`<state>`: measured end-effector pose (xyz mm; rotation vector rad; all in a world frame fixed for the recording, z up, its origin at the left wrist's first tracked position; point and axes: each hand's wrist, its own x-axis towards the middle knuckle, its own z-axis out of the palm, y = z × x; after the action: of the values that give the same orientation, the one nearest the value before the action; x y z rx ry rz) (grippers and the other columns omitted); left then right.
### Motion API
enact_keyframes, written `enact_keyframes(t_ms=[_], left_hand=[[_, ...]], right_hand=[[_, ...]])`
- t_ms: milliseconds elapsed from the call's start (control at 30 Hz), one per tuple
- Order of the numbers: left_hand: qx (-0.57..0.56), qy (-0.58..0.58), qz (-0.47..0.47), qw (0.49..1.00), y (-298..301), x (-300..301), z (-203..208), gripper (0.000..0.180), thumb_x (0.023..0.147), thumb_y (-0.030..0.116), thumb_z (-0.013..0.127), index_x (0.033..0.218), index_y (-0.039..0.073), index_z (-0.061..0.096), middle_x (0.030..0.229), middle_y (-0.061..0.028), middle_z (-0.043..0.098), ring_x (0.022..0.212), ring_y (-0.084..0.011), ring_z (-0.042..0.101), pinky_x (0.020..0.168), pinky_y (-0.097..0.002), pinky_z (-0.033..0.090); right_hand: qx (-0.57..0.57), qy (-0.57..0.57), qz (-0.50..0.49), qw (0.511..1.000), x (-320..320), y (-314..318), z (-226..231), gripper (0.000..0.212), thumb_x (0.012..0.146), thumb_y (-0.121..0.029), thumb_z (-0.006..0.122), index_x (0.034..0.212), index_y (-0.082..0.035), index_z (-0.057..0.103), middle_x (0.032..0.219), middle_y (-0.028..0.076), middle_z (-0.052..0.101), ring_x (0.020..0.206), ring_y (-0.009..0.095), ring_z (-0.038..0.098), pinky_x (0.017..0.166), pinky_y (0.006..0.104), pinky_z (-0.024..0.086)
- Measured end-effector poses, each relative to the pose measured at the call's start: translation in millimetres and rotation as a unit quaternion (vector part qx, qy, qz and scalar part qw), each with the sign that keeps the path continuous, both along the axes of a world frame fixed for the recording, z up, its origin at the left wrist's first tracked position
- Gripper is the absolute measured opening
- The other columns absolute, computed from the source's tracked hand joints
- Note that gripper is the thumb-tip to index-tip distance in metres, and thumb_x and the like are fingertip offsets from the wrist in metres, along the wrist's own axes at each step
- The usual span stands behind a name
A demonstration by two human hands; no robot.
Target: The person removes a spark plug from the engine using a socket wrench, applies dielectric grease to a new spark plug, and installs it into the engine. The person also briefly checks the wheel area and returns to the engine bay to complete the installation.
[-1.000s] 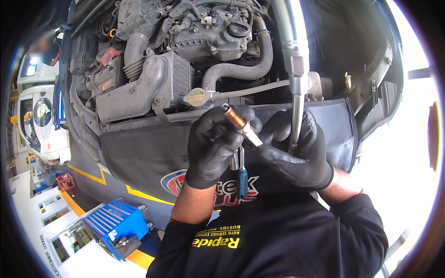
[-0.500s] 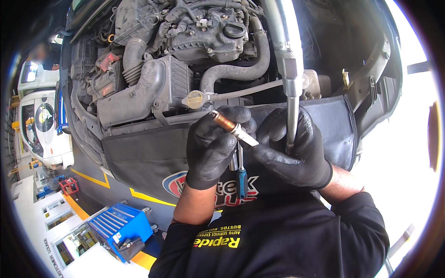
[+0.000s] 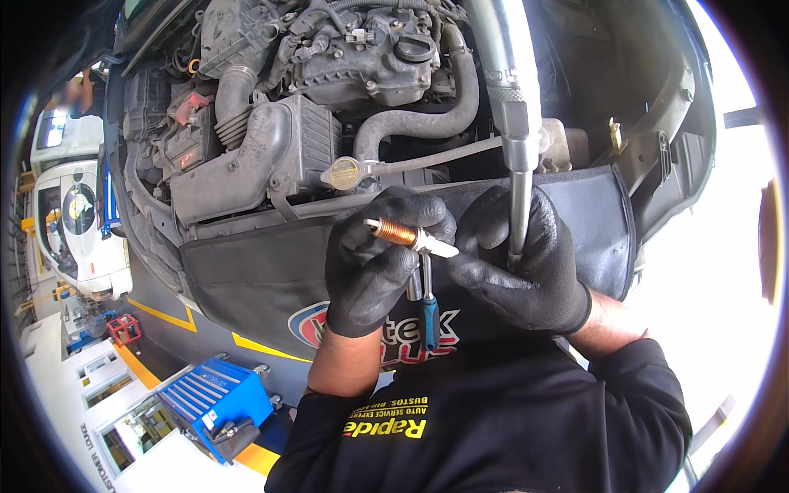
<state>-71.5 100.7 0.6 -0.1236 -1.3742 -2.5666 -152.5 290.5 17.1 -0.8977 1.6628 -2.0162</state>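
Left hand (image 3: 368,267) holds a spark plug (image 3: 399,235), right hand (image 3: 546,267) a metal tool (image 3: 517,156), near a black cover (image 3: 246,267)'s upper edge.

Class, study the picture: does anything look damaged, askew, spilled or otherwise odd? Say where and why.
Perhaps one thing: the spark plug in the left hand has coppery-orange threads, unlike its whitish end. That could be discolouration or simply its finish; the picture cannot settle it. Nothing looks plainly spilled or broken.

The view's top edge cuts off the steel bar (image 3: 515,127) and engine (image 3: 366,66).
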Motion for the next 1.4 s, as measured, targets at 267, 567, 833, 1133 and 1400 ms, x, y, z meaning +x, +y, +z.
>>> enact_keyframes(t_ms=[267, 567, 833, 1133, 1400], left_hand=[[0.003, 0.017, 0.003, 1.000, 3.1, -0.7, 2.4, 0.041, 0.096, 0.018, 0.076, 0.127, -0.005, 0.064, 0.114, -0.0195, 0.070, 0.106, -0.0308, 0.070, 0.092, -0.0442, 0.059], [0.022, 0.019, 0.004, 1.000, 3.6, -0.9, 1.2, 0.034, 0.097, 0.014, 0.075, 0.123, -0.005, 0.062, 0.115, -0.0239, 0.070, 0.108, -0.0332, 0.071, 0.093, -0.0470, 0.060], [0.035, -0.013, 0.036, 0.999, 3.8, 3.4, 4.5, 0.037, 0.097, 0.012, 0.073, 0.126, -0.007, 0.061, 0.117, -0.0241, 0.070, 0.111, -0.0316, 0.070, 0.092, -0.0446, 0.061], [0.003, 0.016, 0.102, 0.995, 10.9, -2.3, 9.3, 0.036, 0.095, 0.016, 0.078, 0.120, -0.006, 0.064, 0.110, -0.0205, 0.071, 0.091, -0.0240, 0.069, 0.076, -0.0365, 0.058], [0.001, -0.005, 0.081, 0.997, 5.7, -0.8, 10.5, 0.036, 0.095, 0.019, 0.078, 0.116, -0.008, 0.067, 0.106, -0.0190, 0.072, 0.090, -0.0243, 0.071, 0.077, -0.0363, 0.058]], right_hand=[[0.002, 0.024, 0.000, 1.000, -2.3, -0.9, 1.7, 0.027, 0.088, -0.006, 0.083, 0.103, -0.003, 0.061, 0.092, 0.008, 0.067, 0.082, 0.017, 0.067, 0.076, 0.0334, 0.053], [0.017, 0.019, -0.032, 0.999, 1.2, -0.7, -1.0, 0.032, 0.084, -0.009, 0.086, 0.104, -0.003, 0.061, 0.090, 0.009, 0.068, 0.080, 0.021, 0.068, 0.074, 0.0354, 0.053], [0.052, 0.060, -0.029, 0.996, 0.3, 3.7, -3.0, 0.041, 0.083, -0.013, 0.087, 0.111, -0.001, 0.061, 0.091, 0.013, 0.067, 0.080, 0.027, 0.069, 0.073, 0.0383, 0.054], [0.081, 0.170, -0.051, 0.981, 0.4, 2.5, -6.1, 0.048, 0.079, -0.014, 0.088, 0.116, 0.000, 0.061, 0.106, 0.020, 0.068, 0.090, 0.040, 0.071, 0.074, 0.0441, 0.057], [0.099, 0.166, -0.026, 0.981, -1.3, 6.2, -1.6, 0.048, 0.079, -0.018, 0.089, 0.115, -0.001, 0.061, 0.104, 0.019, 0.068, 0.091, 0.038, 0.072, 0.074, 0.0427, 0.058]])
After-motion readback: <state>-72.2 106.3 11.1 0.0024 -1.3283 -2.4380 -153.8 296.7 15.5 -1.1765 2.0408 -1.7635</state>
